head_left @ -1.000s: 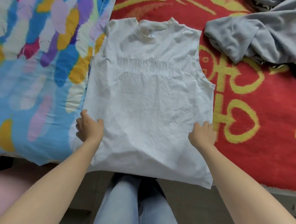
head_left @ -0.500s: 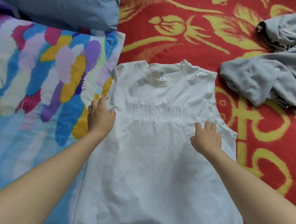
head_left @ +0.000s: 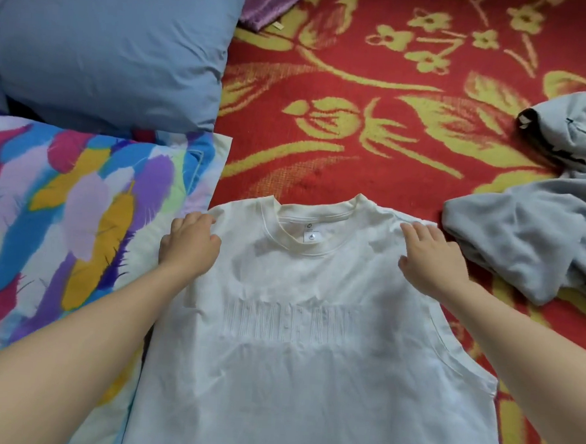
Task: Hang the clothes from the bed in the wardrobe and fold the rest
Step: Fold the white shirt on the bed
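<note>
The white sleeveless shirt (head_left: 309, 377) lies flat, front up, on the red-and-yellow floral blanket (head_left: 358, 140), its edge overlapping the feather-print pillow (head_left: 78, 226) on our left. Our right hand (head_left: 431, 261) presses flat on one shoulder, fingers straight and together. Our left hand (head_left: 189, 246) rests bent-fingered on the other, and we cannot tell whether it pinches cloth. A crumpled grey sweatshirt (head_left: 523, 242) lies just beside our right hand.

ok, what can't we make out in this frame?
Head view:
- white shirt hem: cut off by the bottom edge.
- chest lettering: white on white, unreadable.
- neck label: too small.
- grey garment: crumpled, runs off the right edge.
- left hand: its back hides whether the fingers pinch the shirt.
</note>
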### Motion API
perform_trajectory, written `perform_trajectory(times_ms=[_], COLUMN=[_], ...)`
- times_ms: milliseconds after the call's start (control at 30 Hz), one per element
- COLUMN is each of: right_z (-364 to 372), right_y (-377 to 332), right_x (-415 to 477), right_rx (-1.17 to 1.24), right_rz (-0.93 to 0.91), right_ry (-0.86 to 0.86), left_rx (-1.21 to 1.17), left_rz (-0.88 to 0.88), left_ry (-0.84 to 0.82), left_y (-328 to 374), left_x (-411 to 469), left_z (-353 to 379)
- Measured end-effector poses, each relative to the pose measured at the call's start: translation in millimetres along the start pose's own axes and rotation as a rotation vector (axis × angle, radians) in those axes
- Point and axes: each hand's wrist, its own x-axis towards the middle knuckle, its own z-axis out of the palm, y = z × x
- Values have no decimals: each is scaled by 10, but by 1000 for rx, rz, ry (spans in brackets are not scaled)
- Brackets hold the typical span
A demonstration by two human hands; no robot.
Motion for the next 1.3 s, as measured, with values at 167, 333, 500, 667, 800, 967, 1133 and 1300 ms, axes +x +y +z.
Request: perform_trajectory(times_ms=[167,333,500,667,800,967,1133,1300], right_z=[-42,109,223,296,270,114,-61,-108], right_y=[134,217,161,209,258,241,502,694], right_x=[592,797,873,899,884,752,217,-416], right_rx=[15,-33,-17,91,149,239,389,378], right_rz=[-72,-40,-51,-37,-45,-12,-113,-361], right_ry=[-33,-41,72,50,-7,132,382,475], left_rx=[52,65,186,107,-119,218,251,276], left_rz=[58,100,99,97,219,379,777,1111], left_ry=[-64,-149,-89,-45,-78,23,400,522], left_y=[215,248,245,249,80,-60,-109,-322], left_x=[535,820,955,940,803,556,214,-284], left_z=[31,124,133,55,-158,-397,-580,-649])
